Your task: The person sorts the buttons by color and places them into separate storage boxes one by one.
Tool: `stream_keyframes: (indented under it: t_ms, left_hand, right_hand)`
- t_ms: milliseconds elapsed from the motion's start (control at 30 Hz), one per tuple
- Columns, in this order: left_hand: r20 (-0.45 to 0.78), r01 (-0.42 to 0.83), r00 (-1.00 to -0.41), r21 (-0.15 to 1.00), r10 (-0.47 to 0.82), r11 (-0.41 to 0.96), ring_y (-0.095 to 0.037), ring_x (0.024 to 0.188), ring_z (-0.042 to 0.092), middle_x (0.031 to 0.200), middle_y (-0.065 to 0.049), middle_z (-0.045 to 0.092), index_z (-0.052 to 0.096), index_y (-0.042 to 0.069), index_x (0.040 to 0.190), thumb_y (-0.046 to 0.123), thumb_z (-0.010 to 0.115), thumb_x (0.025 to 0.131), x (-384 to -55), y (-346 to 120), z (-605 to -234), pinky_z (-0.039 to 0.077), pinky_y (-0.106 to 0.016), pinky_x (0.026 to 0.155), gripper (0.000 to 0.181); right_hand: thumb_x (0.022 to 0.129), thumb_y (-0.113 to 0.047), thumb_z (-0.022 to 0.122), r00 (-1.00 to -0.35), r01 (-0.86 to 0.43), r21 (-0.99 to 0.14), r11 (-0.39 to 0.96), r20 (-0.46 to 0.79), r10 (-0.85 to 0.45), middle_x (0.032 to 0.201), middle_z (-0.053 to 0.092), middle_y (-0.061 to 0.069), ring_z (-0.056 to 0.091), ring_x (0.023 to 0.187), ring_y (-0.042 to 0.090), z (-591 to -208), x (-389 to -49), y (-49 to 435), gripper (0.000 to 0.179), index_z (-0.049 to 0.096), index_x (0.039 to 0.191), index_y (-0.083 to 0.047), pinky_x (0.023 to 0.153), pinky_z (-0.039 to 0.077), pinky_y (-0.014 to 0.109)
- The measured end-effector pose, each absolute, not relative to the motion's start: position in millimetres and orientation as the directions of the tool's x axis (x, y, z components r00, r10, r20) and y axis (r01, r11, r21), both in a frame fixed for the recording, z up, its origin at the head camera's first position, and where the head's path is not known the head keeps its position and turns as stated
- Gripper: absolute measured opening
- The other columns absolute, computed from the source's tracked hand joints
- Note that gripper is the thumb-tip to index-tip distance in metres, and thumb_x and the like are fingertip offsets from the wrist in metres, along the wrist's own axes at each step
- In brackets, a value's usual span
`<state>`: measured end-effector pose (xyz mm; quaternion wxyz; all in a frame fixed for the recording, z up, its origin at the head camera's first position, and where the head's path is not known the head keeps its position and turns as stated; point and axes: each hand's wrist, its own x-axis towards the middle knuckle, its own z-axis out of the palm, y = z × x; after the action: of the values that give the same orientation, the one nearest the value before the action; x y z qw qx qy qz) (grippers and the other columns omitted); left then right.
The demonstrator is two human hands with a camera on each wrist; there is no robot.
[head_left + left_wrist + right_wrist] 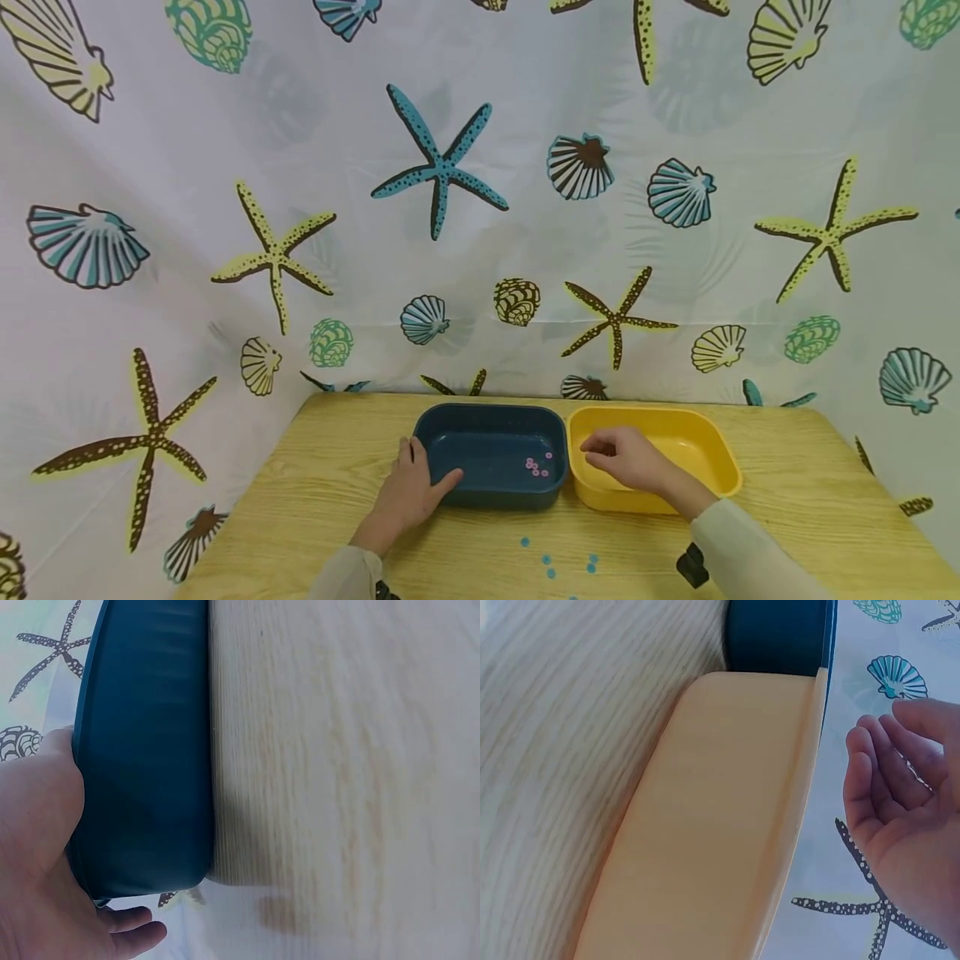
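My left hand (408, 492) holds the near left corner of a dark blue tub (487, 498), its thumb over the front rim and its fingers along the left end. In the left wrist view this hand (37, 847) lies around the tub's end. Several small pink pieces (536, 472) lie on the tub's floor toward the right. Over the yellow tub (637, 500) hovers my right hand (628, 458), its fingers loosely bent. The right wrist view shows that hand (907, 787) above the rim, thumb apart from the fingers, with no held thing visible.
Several small blue pieces (547, 560) are scattered on the wooden table (795, 500) in front of the tubs. The two tubs stand side by side. Behind the table hangs a white cloth (510, 242) printed with starfish and shells.
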<state>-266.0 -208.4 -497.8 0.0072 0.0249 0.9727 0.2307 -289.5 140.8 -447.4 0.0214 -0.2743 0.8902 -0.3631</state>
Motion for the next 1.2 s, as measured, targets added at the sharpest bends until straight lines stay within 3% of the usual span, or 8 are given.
stream_keyframes:
  t_ms: [233,400,600,833,1000,1200]
  left_hand:
    - [0.053,0.072,-0.997,0.461,0.054,0.884,-0.052,0.132,0.020,0.149,-0.036,0.005,0.011,-0.009,0.148,0.065,0.044,0.090,-266.0,-206.7,-500.8,0.028,-0.061,0.099,0.099]
    - [0.166,0.180,-0.978,0.386,0.124,0.905,-0.045,0.137,0.016,0.150,-0.031,0.015,0.021,-0.005,0.148,0.067,0.042,0.089,-261.8,-202.1,-492.6,0.018,-0.061,0.104,0.095]
    - [0.263,0.405,-0.910,0.400,0.320,0.822,-0.035,0.131,0.037,0.142,-0.018,0.040,0.039,0.000,0.142,0.047,0.055,0.093,-252.6,-187.4,-475.5,0.031,-0.052,0.102,0.070]
    - [0.296,0.583,-0.812,0.441,0.502,0.683,-0.016,0.101,0.059,0.111,-0.003,0.062,0.063,0.007,0.120,0.026,0.062,0.093,-239.4,-165.0,-466.5,0.048,-0.035,0.085,0.032]
    - [0.257,0.608,-0.780,0.526,0.570,0.595,-0.008,0.088,0.060,0.098,0.000,0.065,0.068,0.007,0.109,0.020,0.064,0.092,-233.3,-150.2,-467.2,0.049,-0.026,0.077,0.022]
    - [0.142,0.534,-0.781,0.658,0.608,0.532,0.001,0.080,0.057,0.089,0.008,0.065,0.071,0.006,0.100,0.014,0.067,0.089,-231.1,-137.8,-478.0,0.049,-0.021,0.073,0.014]
  right_hand:
    - [0.094,-0.013,0.060,-0.875,-0.443,-0.671,0.595,0.179,-0.450,0.097,0.066,0.004,0.059,0.085,0.017,-447.4,-281.2,164.3,0.019,0.068,0.106,-0.001,0.074,0.049,0.030]
    - [0.093,-0.013,0.061,-0.909,-0.407,-0.640,0.652,0.217,-0.355,0.106,0.065,0.008,0.059,0.094,0.023,-451.2,-277.0,185.2,0.022,0.066,0.111,-0.001,0.078,0.049,0.037]
    - [0.092,-0.021,0.064,-0.906,-0.420,-0.516,0.746,0.287,-0.312,0.118,0.055,0.020,0.051,0.109,0.040,-460.5,-272.7,213.6,0.036,0.061,0.119,0.003,0.088,0.042,0.054]
    - [0.085,-0.039,0.070,-0.922,-0.365,-0.406,0.838,0.279,-0.267,0.130,0.045,0.030,0.039,0.116,0.052,-465.2,-267.5,244.3,0.065,0.052,0.128,0.006,0.085,0.029,0.069]
    - [0.081,-0.045,0.071,-0.944,-0.318,-0.413,0.853,0.216,-0.248,0.135,0.034,0.037,0.032,0.119,0.058,-470.8,-266.0,260.9,0.081,0.043,0.134,0.010,0.085,0.027,0.072]
    - [0.080,-0.043,0.073,-0.968,-0.253,-0.489,0.835,0.133,-0.215,0.136,0.021,0.044,0.026,0.118,0.064,-477.9,-265.6,275.0,0.095,0.027,0.139,0.017,0.089,0.027,0.071]
